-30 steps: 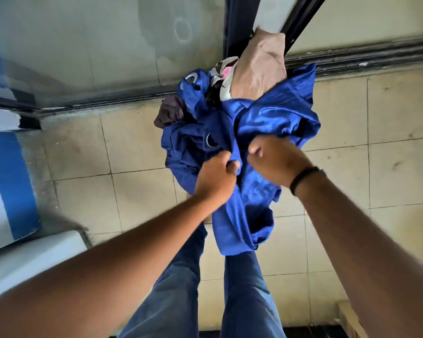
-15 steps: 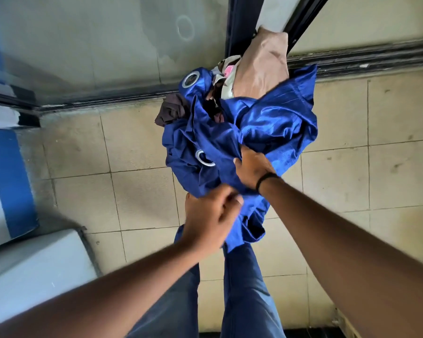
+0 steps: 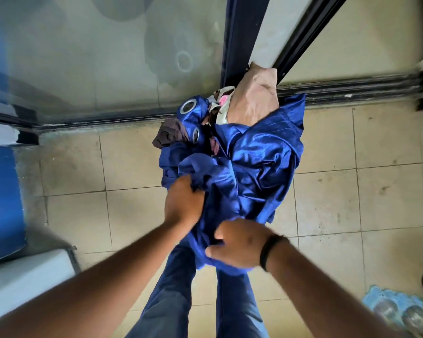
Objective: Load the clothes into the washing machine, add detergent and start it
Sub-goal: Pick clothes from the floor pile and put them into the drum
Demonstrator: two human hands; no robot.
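Both grips are closing on the blue cloth (image 3: 242, 172): the left hand (image 3: 183, 203) is bunching its near-left folds, the right hand (image 3: 237, 245) is pinching its near hem. Loading is not yet beginning, I judge; the glossy, eyeleted fabric is wrapping brown and tan garments in a bundle on the tiled floor (image 3: 352, 191), no washing machine clearly showing.

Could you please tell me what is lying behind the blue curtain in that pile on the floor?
Behind the blue curtain show a tan cloth, a brown garment and a white-and-pink piece. Whatever else the curtain covers is hidden. Both hands, left and right, grip the curtain.
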